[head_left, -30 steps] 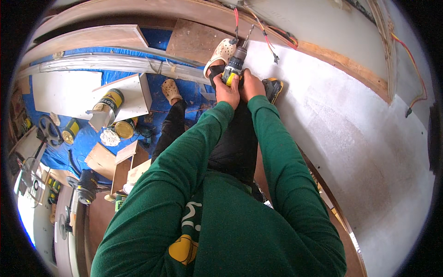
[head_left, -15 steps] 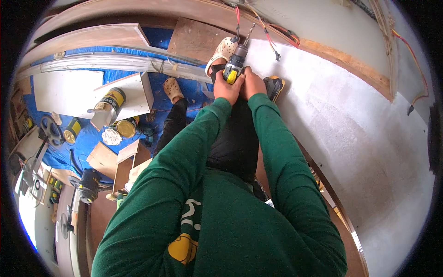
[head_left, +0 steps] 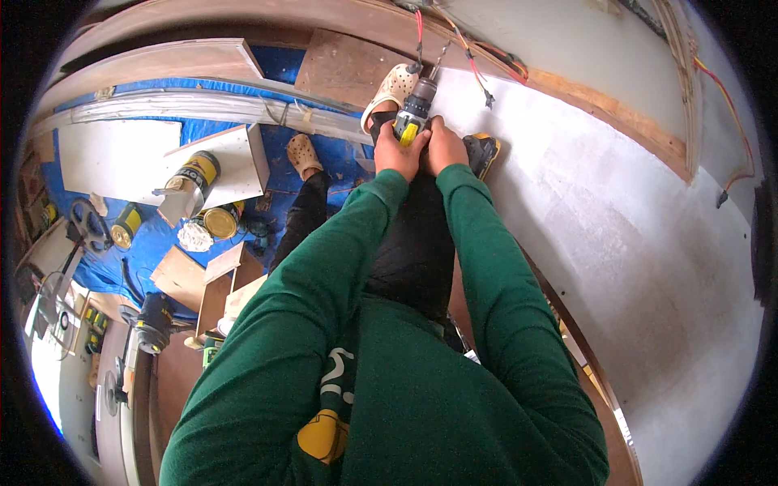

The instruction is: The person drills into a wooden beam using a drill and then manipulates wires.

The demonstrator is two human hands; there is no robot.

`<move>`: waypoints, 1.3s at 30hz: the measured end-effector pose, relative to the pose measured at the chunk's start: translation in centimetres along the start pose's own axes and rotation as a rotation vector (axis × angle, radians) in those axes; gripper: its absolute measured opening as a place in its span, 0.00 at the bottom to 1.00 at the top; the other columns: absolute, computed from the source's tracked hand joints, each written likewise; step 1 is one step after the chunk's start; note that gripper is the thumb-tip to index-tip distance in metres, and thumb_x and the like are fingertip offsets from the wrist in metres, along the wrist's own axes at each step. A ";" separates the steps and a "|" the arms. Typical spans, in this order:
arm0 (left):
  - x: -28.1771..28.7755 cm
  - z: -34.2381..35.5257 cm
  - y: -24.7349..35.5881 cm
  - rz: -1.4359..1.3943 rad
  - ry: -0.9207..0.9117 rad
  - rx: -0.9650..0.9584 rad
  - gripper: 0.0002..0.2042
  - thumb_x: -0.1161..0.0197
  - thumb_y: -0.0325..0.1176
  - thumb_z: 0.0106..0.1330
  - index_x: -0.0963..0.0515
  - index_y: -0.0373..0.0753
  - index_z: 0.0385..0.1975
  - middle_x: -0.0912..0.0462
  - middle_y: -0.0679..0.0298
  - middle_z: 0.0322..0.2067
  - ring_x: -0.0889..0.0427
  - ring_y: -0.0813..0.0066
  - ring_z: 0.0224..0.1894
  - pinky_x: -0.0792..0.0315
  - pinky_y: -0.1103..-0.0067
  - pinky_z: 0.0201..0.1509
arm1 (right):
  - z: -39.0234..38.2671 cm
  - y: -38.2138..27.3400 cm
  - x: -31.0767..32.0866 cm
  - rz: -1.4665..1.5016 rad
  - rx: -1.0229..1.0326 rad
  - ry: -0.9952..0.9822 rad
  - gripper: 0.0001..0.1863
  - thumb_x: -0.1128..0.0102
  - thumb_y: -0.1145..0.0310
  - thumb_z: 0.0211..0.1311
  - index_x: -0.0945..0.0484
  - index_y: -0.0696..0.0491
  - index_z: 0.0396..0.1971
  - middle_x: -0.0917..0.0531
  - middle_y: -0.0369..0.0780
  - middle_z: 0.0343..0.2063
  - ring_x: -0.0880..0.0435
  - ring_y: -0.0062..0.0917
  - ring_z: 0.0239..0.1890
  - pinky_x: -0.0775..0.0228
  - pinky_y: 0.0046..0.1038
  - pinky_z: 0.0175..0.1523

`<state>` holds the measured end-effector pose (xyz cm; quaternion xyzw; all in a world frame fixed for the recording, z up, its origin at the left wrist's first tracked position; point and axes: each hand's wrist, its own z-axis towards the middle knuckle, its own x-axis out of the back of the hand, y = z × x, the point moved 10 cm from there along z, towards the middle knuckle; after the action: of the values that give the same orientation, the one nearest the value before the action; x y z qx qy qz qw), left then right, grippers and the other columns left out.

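Blue sheeting [head_left: 152,235] covers floor to the left of the grips, and a broad whitish panel [head_left: 616,202] spreads to their right. From the head camera, both grips meet on a cordless drill [head_left: 416,105], gray, black and yellow. The left grip [head_left: 399,154] is curled around the drill's body. The right grip [head_left: 446,148] is folded against its handle, fingers partly hidden, with a black-and-yellow battery pack [head_left: 485,154] showing just to the right. Ahead of both grips, a spiral drill bit [head_left: 441,58] points away, near loose red and yellow wires [head_left: 468,57]. Just beyond the left grip is a cream clog [head_left: 395,85]; a paint can [head_left: 197,170] is farther left.
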<state>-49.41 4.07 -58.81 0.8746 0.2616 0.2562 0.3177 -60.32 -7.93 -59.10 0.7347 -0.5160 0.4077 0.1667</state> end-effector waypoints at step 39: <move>-0.8 1.0 -0.7 0.010 0.008 0.069 0.38 0.28 0.62 0.60 0.25 0.28 0.51 0.16 0.36 0.44 0.17 0.37 0.51 0.24 0.59 0.55 | 0.6 0.1 0.0 -0.023 -0.013 0.004 0.11 0.54 0.66 0.74 0.24 0.55 0.45 0.13 0.54 0.37 0.13 0.52 0.43 0.22 0.52 0.48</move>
<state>-49.56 3.58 -60.17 0.8854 0.2669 0.2520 0.2851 -60.19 -8.36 -59.48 0.7387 -0.5099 0.4037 0.1772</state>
